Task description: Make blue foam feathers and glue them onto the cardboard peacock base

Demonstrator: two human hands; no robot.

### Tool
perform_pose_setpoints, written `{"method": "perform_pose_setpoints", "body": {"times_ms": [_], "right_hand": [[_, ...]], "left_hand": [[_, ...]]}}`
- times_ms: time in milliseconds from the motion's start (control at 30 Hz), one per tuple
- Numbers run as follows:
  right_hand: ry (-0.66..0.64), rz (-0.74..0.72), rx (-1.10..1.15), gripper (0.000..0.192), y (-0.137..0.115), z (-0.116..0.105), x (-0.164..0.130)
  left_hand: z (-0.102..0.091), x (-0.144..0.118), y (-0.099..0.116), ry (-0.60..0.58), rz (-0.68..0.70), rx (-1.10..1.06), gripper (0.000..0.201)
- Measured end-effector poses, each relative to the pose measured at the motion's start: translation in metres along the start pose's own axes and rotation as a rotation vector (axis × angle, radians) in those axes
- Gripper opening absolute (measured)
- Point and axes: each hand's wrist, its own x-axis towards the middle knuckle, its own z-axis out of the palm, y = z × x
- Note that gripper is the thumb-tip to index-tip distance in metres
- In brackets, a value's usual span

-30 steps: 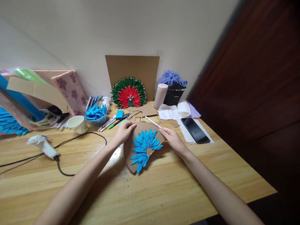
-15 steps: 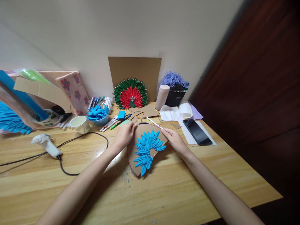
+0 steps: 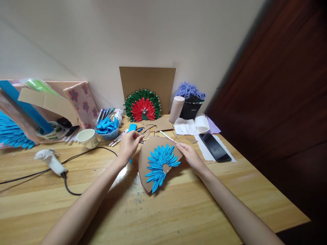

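Note:
A rounded cardboard piece [image 3: 145,160] with a fan of blue folded paper petals [image 3: 159,162] lies on the wooden table [image 3: 178,204]. My right hand [image 3: 189,155] holds its right edge with thumb and fingers. My left hand [image 3: 129,144] hovers just left of the cardboard, off its edge. Its fingers are pinched together, and a small blue piece [image 3: 130,160] shows under the palm; I cannot make out what it is. A white pen [image 3: 167,136] lies just behind the cardboard.
A glue gun [image 3: 49,160] with a black cord lies at the left, beside a paper cup [image 3: 87,137] and a bowl of blue petals [image 3: 107,126]. Markers, cardboard scraps and a red-green paper fan [image 3: 142,106] stand behind. A phone [image 3: 214,147] lies at the right.
My left hand has let go of the cardboard's top left edge and lifted a little to the left, fingers now pinched. My right hand still holds the right edge.

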Motion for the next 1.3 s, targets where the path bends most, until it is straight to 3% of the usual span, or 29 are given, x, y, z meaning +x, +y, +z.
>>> {"method": "perform_pose_setpoints", "body": {"times_ms": [267,467,633,767,900,1033,1167,1300], "right_hand": [[0.016,-0.012,-0.008,0.037,-0.003,-0.001,0.001],[0.006,0.03,0.067,0.037,-0.002,-0.001,0.001],[0.0,0.03,0.096,0.04,0.002,-0.002,0.002],[0.019,0.033,0.082,0.039,0.005,-0.003,0.003],[0.019,0.062,0.139,0.035,0.005,-0.003,0.002],[0.066,0.066,0.223,0.033,0.007,-0.004,0.002],[0.135,0.099,0.257,0.033,0.007,-0.005,0.003],[0.119,0.137,0.318,0.036,0.001,-0.003,0.002]], "left_hand": [[-0.009,0.008,-0.005,0.026,-0.097,-0.203,0.023],[-0.018,0.012,-0.01,0.108,-0.104,-0.155,0.025],[-0.012,0.015,-0.02,0.049,-0.14,-0.256,0.032],[-0.012,0.015,-0.021,0.018,-0.115,-0.105,0.038],[-0.012,0.016,-0.02,-0.005,-0.143,-0.045,0.031],[-0.005,0.015,-0.014,-0.089,-0.178,-0.116,0.035],[0.002,0.005,0.006,-0.373,-0.287,-0.375,0.05],[0.003,-0.006,0.025,-0.407,-0.249,-0.407,0.041]]}}
